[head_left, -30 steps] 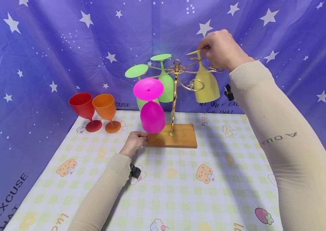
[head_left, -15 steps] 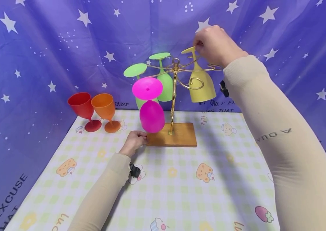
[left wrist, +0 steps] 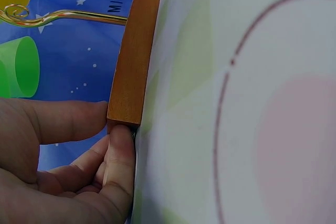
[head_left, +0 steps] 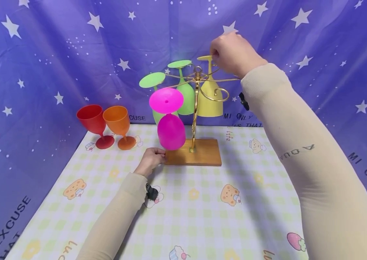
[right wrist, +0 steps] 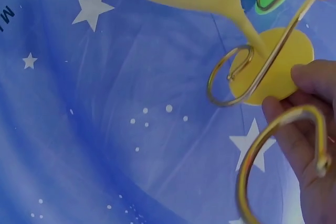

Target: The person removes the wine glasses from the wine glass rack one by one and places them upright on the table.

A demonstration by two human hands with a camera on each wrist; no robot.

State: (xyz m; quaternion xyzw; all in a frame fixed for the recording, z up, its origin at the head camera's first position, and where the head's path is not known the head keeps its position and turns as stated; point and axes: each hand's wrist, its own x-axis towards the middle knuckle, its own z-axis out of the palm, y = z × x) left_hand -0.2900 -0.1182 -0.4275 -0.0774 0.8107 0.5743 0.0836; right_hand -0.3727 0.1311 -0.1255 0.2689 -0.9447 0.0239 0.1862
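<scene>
My right hand [head_left: 235,54] pinches the edge of the base of an upside-down yellow goblet [head_left: 210,99], beside a gold rack [head_left: 195,108]. In the right wrist view, thumb and fingers hold the yellow base [right wrist: 286,69] next to a curled wire hook [right wrist: 215,82]. With thumb and fingers, my left hand [head_left: 151,160] holds the left end of the rack's wooden base [head_left: 203,153]; the left wrist view shows them against the end of the wood [left wrist: 131,77]. A magenta goblet [head_left: 171,131] and two green ones [head_left: 186,95] hang upside down on the rack.
A red goblet [head_left: 91,117] and an orange goblet [head_left: 117,121] stand upright at the back left of the checked tablecloth [head_left: 186,216]. Behind the table hangs a blue curtain [head_left: 157,29] with white stars. An empty wire hook [head_left: 224,94] points toward the front right.
My right hand has moved left with the yellow goblet, bringing it closer to the rack's centre post. The left hand stays on the wooden base.
</scene>
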